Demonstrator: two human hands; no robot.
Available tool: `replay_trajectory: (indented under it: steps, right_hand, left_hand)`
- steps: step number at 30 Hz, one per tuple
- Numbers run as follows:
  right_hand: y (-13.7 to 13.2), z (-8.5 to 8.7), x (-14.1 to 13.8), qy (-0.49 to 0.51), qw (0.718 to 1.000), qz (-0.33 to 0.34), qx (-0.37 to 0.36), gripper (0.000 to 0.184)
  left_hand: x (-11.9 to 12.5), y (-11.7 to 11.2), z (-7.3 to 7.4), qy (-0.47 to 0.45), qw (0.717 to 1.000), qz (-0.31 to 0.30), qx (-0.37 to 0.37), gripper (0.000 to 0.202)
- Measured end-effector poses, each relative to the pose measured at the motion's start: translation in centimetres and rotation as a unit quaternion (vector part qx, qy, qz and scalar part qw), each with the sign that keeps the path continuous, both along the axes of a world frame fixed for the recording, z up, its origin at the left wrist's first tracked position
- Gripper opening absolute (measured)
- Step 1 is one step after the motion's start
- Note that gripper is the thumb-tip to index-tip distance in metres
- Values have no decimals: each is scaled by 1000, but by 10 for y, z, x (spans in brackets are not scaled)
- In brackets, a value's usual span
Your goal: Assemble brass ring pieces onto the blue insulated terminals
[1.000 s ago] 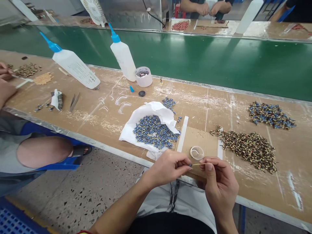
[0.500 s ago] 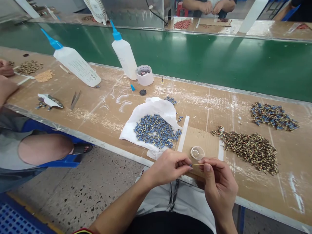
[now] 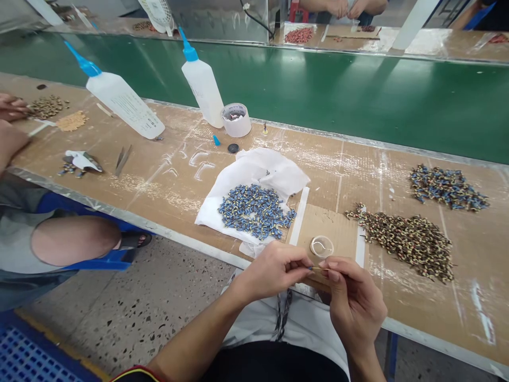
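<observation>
Around the white sheet (image 3: 254, 175) everything sits on tan, white-smeared cardboard (image 3: 167, 175). On the sheet lies a heap of blue beads (image 3: 256, 210) flecked yellow. Right of it, a speckled brown-and-cream pile (image 3: 405, 241); beyond that, a blue-and-brown pile (image 3: 447, 187). Behind the sheet, two white bottles (image 3: 202, 87) with bright blue nozzles, then a glossy green belt (image 3: 338, 101). Below it, grey speckled floor (image 3: 151, 302).

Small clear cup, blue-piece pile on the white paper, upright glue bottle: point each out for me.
small clear cup (image 3: 321, 246), head view, on its rim.
blue-piece pile (image 3: 255, 210), head view, middle of the heap.
upright glue bottle (image 3: 202, 87), head view, on its white body.
</observation>
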State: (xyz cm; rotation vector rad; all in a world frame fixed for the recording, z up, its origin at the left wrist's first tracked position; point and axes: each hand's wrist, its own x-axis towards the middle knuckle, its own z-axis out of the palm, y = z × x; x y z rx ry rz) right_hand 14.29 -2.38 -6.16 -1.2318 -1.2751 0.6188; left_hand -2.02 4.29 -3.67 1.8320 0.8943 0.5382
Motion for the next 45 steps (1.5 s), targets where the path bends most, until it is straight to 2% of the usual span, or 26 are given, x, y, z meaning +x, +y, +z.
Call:
replay_trajectory:
  steps: [6,10,14,16,18,20,23,26,28,30,33,35,39,45]
  right_hand:
    - [1,0,1,-12,1000,-6,3,17]
    - [0,4,3,18,1000,4,-23,13]
    - [9,8,8,68,994,-84,0,8]
    - [16,9,10,44,992,-117,22,7]
    - [23,9,11,-24,994,-103,13,7]
    - [26,9,11,-98,993,-61,-13,10]
    - [26,9,15,-130,991,-23,-39,19]
    - [20,7,36,-120,988,-84,-52,24]
    - [16,5,59,-158,971,-161,-80,21]
    - [15,1,80,-212,950,-197,-119,21]
    - [18,-3,96,-273,941,-141,-142,24]
    - [23,-3,96,-303,938,-103,-136,25]
    - [32,2,91,-354,923,-70,-132,28]
    - [44,11,94,-467,876,-21,-121,29]
  left_hand:
    - [0,-1,1,4,1000,-2,8,8]
    - [0,-1,2,-1,1000,1,0,7]
    - [0,-3,0,-17,999,11,-47,7]
    - [-1,-3,-1,-25,997,11,-68,7]
    - [-2,-3,-1,-25,997,11,-77,7]
    - [-2,-2,0,-18,997,13,-73,5]
    - [-3,-1,2,-7,998,21,-66,5]
    - [-5,0,1,-7,997,33,-76,5]
    - [-6,0,-2,-22,994,32,-101,6]
    - [-8,0,-6,-47,989,26,-138,9]
    - [-10,1,-11,-75,980,25,-180,16]
    - [-10,1,-12,-80,978,28,-188,17]
    - [-11,1,-10,-86,979,33,-180,16]
    - [-10,1,-6,-94,981,26,-167,13]
